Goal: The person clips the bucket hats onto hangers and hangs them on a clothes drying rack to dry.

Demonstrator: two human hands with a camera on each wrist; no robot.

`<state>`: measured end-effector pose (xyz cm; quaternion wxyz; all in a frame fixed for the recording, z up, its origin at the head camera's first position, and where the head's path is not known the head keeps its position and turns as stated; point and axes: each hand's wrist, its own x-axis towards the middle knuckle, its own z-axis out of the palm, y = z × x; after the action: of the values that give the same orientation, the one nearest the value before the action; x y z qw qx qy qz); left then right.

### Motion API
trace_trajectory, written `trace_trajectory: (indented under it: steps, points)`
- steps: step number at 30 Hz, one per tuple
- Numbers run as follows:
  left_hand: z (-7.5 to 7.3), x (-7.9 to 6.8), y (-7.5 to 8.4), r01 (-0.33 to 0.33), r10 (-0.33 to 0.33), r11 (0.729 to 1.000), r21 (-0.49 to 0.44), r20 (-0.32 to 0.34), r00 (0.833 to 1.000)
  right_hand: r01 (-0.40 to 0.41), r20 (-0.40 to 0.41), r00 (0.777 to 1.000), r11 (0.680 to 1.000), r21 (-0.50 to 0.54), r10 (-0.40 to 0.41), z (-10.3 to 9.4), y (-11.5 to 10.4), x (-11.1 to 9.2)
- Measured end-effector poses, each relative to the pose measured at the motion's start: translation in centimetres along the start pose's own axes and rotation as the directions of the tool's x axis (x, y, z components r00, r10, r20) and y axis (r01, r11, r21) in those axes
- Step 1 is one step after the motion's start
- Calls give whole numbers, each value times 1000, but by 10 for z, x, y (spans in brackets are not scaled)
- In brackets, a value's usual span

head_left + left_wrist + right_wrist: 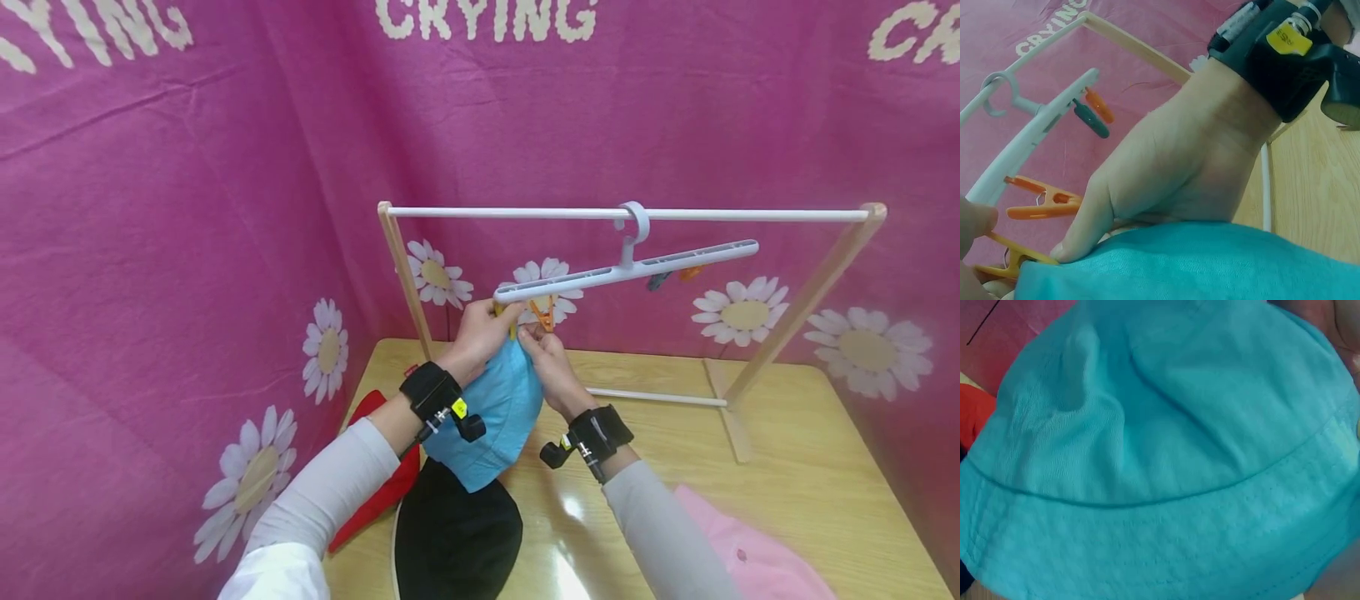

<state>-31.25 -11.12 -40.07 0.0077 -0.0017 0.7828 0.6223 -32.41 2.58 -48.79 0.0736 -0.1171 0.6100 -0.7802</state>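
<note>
A light blue bucket hat [480, 417] hangs below the left end of a pale grey hanger [585, 281]. My left hand [480, 333] pinches the handles of a yellow clip [1019, 255] under that end. The clip's tip meets the top edge of the hat; whether it bites the cloth I cannot tell. Thumb and fingers of my right hand [551, 367] hold the hat's top edge just right of the clip. Beside them an orange clip [1047, 200] dangles from the hanger. The hat fills most of the right wrist view, its stitched brim lowest.
The hanger hooks over a white rail [510, 212] on a wooden-legged rack. Dark grey [658, 281] and orange clips [692, 272] hang at its right half. On the table [645, 500] lie a black hat [457, 533], a red one [375, 500] and a pink cloth item [757, 550].
</note>
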Motion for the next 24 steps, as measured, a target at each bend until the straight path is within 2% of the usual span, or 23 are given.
trace_trajectory:
  steps: [5,14,18,24]
  points:
    - [1,-1,-5,-10,10,1000,6,-7,1000,-13,-29,1000,999,-37,12,-6,1,-2]
    - [1,-4,-13,-118,116,990,74,27,993,-28,-82,996,991,-131,17,-23,5,-10]
    - [3,-6,-15,-148,146,987,69,25,989,-10,-75,997,988,-156,-2,-30,6,-15]
    - [3,-6,-18,-161,162,986,39,-25,986,-12,-20,1000,991,-136,10,-43,7,-27]
